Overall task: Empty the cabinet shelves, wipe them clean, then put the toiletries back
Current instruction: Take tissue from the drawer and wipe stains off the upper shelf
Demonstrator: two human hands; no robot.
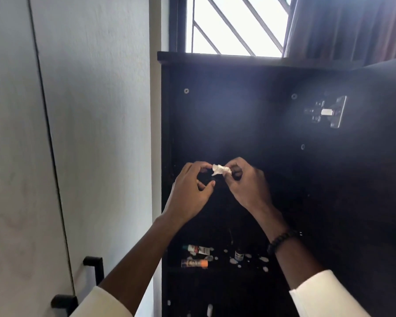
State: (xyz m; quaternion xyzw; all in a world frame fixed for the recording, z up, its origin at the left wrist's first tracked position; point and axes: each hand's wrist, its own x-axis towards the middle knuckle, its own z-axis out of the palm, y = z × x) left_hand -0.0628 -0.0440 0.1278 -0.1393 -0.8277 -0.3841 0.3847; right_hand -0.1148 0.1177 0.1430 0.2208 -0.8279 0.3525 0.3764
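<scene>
Dark cabinet [238, 124] walls fill the middle and right, with a bright window [233, 24] and a curtain [352, 26] above. To the left is a pale wall [89, 110] and a pale door with a black handle [94, 271].

Both hands are up in front of the cabinet's dark inside. The right hand [245, 181] pinches a small crumpled white tissue [221, 170] between thumb and fingers. The left hand [190, 191] is just beside it, fingers curled and partly open, one fingertip close to the tissue; I cannot tell if it touches. A dark bead bracelet [281, 240] sits on the right wrist.

Lower down, on a shelf [215, 269] between the two arms, lie small toiletries: a tube with an orange cap [194, 263] near the front left edge, another tube [196, 249] behind it, and a small dark bottle [239, 255] more to the right. White specks lie around them.

A metal hinge [325, 112] sits on the right cabinet wall. The cabinet is so dark that its back and the shelf edges are hard to see. Things at the very bottom are cut off.
</scene>
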